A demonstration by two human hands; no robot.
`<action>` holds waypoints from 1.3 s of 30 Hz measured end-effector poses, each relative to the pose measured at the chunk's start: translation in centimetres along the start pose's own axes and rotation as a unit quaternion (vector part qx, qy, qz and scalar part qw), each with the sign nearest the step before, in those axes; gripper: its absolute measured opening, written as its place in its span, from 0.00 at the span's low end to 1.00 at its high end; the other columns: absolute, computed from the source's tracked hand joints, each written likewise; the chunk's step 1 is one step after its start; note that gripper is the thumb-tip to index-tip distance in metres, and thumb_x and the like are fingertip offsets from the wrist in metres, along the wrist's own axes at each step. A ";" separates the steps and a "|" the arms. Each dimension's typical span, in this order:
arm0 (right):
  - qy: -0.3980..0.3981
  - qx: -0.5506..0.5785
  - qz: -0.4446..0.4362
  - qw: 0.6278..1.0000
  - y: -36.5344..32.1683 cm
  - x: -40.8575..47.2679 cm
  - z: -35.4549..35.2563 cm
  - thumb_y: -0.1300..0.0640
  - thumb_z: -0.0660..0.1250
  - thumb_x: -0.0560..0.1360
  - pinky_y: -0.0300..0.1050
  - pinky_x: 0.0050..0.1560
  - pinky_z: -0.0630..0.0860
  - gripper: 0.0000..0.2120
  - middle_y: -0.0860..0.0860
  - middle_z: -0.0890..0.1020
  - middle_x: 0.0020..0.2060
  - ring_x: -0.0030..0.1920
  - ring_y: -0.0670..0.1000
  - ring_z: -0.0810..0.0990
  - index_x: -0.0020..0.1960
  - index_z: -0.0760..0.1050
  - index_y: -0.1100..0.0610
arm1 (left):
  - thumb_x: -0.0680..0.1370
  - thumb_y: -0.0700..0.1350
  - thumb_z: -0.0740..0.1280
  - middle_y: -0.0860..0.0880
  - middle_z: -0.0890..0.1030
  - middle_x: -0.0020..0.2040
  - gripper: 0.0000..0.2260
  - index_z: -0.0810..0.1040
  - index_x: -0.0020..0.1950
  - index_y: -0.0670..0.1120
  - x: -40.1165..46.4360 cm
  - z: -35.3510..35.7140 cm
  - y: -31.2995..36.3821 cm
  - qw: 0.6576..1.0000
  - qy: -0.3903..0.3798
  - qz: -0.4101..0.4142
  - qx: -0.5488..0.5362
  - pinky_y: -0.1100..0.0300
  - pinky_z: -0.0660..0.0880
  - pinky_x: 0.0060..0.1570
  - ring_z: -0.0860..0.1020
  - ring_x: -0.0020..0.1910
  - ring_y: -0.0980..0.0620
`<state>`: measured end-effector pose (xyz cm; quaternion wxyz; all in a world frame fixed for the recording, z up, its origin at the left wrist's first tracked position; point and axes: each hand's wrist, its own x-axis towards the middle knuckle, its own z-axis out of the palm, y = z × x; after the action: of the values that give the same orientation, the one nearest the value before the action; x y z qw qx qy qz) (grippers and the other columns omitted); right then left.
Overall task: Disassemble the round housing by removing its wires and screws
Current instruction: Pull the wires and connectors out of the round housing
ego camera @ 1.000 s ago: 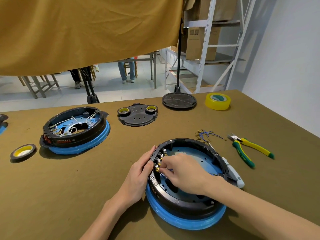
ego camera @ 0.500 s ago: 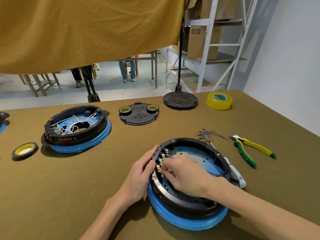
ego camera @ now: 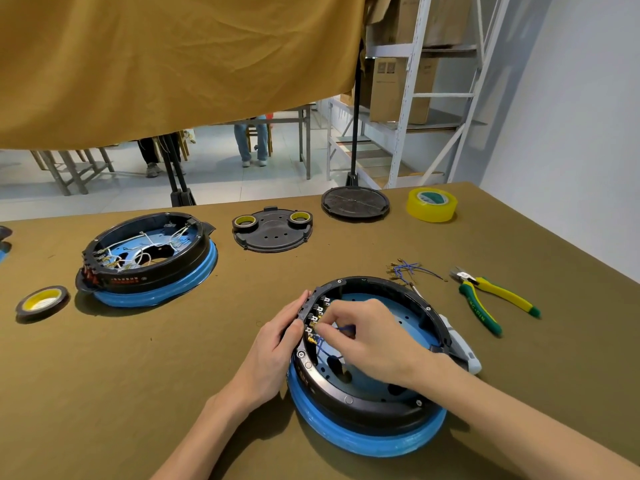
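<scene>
The table (ego camera: 104, 393) carried the housing (ego camera: 367, 410) near its front edge, seated on a blue ring, open side up. A second housing (ego camera: 145, 261), with white wiring inside, stood well apart at the rear left. Pliers (ego camera: 491, 299) lay to the right of the near housing, and a bundle of loose wires (ego camera: 405, 270) lay between the pliers and the housing's far rim. The left hand (ego camera: 273, 351) pressed against the outer left wall of the housing, fingers nearly straight along the rim and curled round nothing. The right hand (ego camera: 370, 341) reached inside, thumb and forefinger closed in a pinch at the terminals (ego camera: 317, 318) on the inner left wall, apparently on a blue wire (ego camera: 325, 346) at its connector. The step in hand appeared to be pulling that wire off its terminal. It would be done best by gripping the metal connector rather than the insulation, pulling straight along the tab without twisting, and keeping the left hand braced so the housing does not slide. Rim screws (ego camera: 348, 399) remained fitted, so the task seemed only partly complete.
</scene>
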<state>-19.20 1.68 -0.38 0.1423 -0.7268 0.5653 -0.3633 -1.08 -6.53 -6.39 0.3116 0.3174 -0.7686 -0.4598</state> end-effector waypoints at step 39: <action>-0.115 -0.006 0.050 0.992 -0.6 1.1 -5.6 0.50 0.58 0.85 0.44 0.37 0.71 0.15 0.52 0.80 0.36 0.34 0.48 0.75 0.51 0.82 0.54 | 0.77 0.43 0.73 0.50 0.88 0.45 0.05 0.86 0.51 0.45 2.3 -0.5 9.0 0.980 0.096 0.035 -0.170 0.67 0.80 0.46 0.86 0.45 0.56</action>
<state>-22.51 2.03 4.32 0.2203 -0.7352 0.5831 -0.2664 -3.87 -5.25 2.35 0.4494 0.2757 -0.6562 -0.5398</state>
